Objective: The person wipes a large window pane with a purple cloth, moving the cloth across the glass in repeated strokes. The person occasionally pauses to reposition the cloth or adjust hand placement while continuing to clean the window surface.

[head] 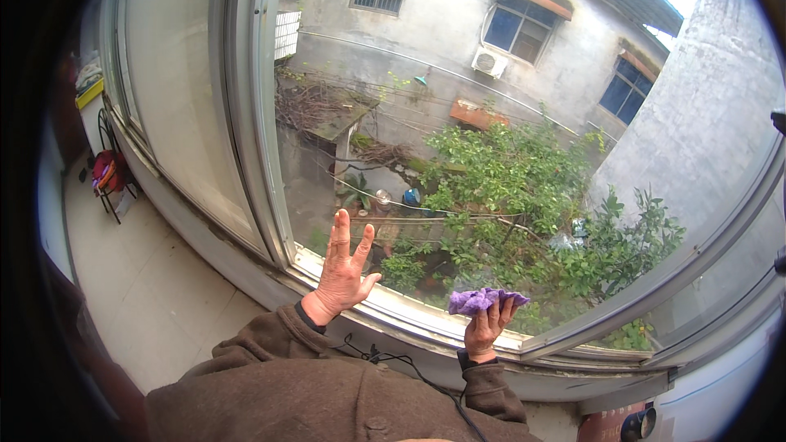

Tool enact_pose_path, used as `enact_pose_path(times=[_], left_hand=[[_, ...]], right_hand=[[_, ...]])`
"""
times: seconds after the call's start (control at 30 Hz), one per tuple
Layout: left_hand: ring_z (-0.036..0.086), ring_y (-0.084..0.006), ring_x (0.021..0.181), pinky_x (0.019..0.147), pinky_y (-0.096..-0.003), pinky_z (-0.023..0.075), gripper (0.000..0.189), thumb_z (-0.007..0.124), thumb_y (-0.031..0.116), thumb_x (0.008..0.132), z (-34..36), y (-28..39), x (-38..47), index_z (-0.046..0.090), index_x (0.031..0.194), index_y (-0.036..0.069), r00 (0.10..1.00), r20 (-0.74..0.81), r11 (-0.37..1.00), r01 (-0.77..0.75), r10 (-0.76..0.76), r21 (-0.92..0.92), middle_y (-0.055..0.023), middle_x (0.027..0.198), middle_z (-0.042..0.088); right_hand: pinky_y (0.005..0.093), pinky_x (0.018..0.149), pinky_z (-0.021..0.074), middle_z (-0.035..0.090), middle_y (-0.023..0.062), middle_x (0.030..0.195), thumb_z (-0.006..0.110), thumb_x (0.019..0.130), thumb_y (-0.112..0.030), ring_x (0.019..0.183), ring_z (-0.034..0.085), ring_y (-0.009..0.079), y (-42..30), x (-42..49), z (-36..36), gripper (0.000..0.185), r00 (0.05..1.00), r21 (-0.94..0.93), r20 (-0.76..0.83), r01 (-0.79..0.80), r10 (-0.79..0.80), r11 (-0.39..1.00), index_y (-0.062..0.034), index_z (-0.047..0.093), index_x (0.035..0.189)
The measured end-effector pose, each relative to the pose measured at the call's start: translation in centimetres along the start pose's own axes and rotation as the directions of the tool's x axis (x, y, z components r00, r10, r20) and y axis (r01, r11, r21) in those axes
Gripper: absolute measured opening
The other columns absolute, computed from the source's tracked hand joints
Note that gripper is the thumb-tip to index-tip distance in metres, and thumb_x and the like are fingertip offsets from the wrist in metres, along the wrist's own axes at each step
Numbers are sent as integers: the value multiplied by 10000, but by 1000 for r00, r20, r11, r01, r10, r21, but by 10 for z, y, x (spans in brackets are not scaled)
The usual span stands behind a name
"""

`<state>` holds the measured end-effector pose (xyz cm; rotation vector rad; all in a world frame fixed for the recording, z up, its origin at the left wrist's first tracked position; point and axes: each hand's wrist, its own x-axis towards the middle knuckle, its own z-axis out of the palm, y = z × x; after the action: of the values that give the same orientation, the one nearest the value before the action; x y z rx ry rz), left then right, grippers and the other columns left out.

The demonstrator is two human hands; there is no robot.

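A purple cloth [482, 301] is bunched in my right hand [485, 333], raised against the window pane [430, 196] just above the sill. My left hand [344, 270] is lifted in front of the same pane, fingers spread, holding nothing. Whether its palm touches the glass I cannot tell. Below both hands runs the pale window sill track [405, 313]. The metal window frame [249, 110] rises to the left of my left hand. My right palm is hidden behind the fingers and cloth.
Black cables [424, 374] hang across my brown coat [276, 399]. On the tiled floor [147, 270] at left stands a chair [110, 175] with red fabric on it. A yellow tray [89, 93] lies beyond. Outside are shrubs [509, 178] and a grey building [442, 18].
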<state>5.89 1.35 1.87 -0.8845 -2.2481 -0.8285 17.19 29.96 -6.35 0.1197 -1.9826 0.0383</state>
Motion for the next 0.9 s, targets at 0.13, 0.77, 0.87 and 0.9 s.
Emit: enact_pose_path(times=[0.13,0.77,0.87,0.9], left_hand=[[28,-441,1371,1091,-500,169,1077,798,197,598,-1,1,0,154,1459,131,1000,-8,1000,-4,4,-11,-288,1471,-47],[24,-450,1368,1088,-517,156,1079,790,199,615,0,-1,-1,128,1464,146,1000,4,1000,4,-4,-26,-291,1469,-51],[30,-450,1368,1088,-517,155,1078,789,196,613,0,-1,-1,130,1465,153,1000,1,1000,5,-5,-29,-289,1470,-45],[32,-450,1368,1088,-517,155,1076,789,194,613,-1,-2,-1,133,1465,156,1000,2,999,5,-5,-34,-289,1471,-44]], right_hand=[[552,1068,211,423,195,1346,463,898,-66,1312,265,440,22,30,-18,312,979,-19,-182,-101,96,995,18,530,1191],[595,1087,101,331,195,1414,466,922,-136,1357,185,391,11,87,-23,386,971,-13,-218,-107,101,994,-33,463,1294],[590,1092,102,441,114,1365,524,845,-67,1350,217,388,-15,69,-7,306,1000,-15,-6,28,-28,999,-49,605,1140],[590,1091,111,439,116,1367,532,825,-52,1342,231,395,-19,64,-3,296,996,-18,20,83,-82,996,-55,625,1106]])
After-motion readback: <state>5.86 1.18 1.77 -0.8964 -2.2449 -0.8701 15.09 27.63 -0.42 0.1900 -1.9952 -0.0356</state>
